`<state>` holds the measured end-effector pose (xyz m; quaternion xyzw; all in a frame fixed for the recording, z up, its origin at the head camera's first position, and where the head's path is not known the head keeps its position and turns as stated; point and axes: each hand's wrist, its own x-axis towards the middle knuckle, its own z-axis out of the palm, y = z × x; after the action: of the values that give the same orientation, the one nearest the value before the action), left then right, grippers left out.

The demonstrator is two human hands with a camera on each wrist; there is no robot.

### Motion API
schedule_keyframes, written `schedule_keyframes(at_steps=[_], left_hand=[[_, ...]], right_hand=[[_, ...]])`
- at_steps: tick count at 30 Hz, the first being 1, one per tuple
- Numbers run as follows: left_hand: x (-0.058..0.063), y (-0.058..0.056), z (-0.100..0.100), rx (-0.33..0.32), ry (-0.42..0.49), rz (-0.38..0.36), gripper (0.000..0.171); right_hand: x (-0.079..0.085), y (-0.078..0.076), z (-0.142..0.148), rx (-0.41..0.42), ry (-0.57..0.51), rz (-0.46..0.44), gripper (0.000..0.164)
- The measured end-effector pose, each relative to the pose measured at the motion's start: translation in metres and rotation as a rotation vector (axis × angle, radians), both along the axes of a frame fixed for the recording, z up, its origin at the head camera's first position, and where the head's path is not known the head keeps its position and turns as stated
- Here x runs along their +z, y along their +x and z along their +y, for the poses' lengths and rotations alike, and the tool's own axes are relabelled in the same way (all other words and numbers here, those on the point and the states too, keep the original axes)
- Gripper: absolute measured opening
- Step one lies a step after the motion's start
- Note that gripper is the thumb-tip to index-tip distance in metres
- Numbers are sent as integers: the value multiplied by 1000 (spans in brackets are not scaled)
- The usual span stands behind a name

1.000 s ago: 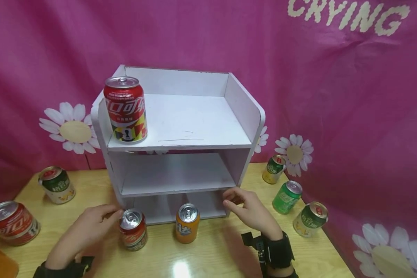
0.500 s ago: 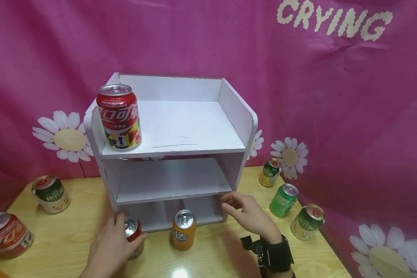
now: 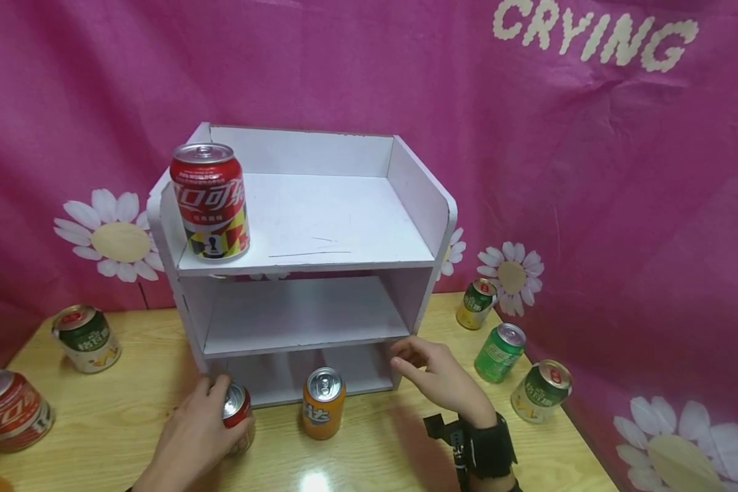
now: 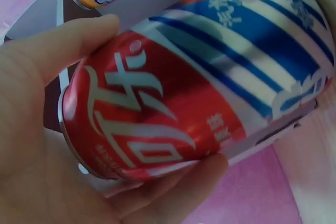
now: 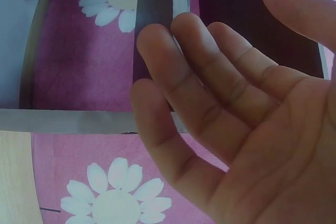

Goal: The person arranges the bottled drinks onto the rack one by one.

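Note:
My left hand [image 3: 193, 427] grips a red cola can [image 4: 152, 108] at the shelf's lower left front. The left wrist view shows thumb and fingers round its red end, with blue and white stripes beyond. An orange soda can [image 3: 323, 404] stands upright to the right of it. My right hand [image 3: 439, 377] is beside the shelf's lower right edge, holding nothing, its fingers loosely bent in the right wrist view. The white three-level shelf [image 3: 320, 219] stands between and behind both hands. Another red cola can [image 3: 210, 205] stands on its top level, at the left.
Left on the wooden table [image 3: 141, 383] stand a red cola can [image 3: 12, 413] and a green-and-cream can [image 3: 87, 339]. At the right are a small green-and-yellow can [image 3: 476, 305], a green can [image 3: 500, 353] and a green-and-cream can [image 3: 541, 393]. A pink flowered cloth [image 3: 332, 61] hangs behind.
My left hand has moved right from beside the red cola can and now has its fingers round it. The right hand stays by the shelf. The head view has shifted slightly.

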<state>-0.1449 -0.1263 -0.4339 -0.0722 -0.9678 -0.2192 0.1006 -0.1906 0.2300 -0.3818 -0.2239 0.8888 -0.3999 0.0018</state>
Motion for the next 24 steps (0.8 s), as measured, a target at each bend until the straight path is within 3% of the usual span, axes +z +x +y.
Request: schedule_keyframes(at_steps=[6, 12, 18, 22, 24], left_hand=[[-6, 0, 9, 29, 38, -14, 74], [-15, 0, 14, 79, 33, 90, 73], [-19, -3, 9, 32, 11, 151, 64], [-15, -6, 6, 0, 4, 176, 61], [-10, -7, 6, -12, 10, 155, 61]], right_hand=[[0, 0, -2, 5, -2, 11, 23], [-1, 0, -2, 7, 13, 10, 22], [-4, 1, 0, 38, 72, -13, 23], [-6, 1, 1, 71, 115, -16, 23], [-6, 1, 2, 82, 134, -7, 22]])
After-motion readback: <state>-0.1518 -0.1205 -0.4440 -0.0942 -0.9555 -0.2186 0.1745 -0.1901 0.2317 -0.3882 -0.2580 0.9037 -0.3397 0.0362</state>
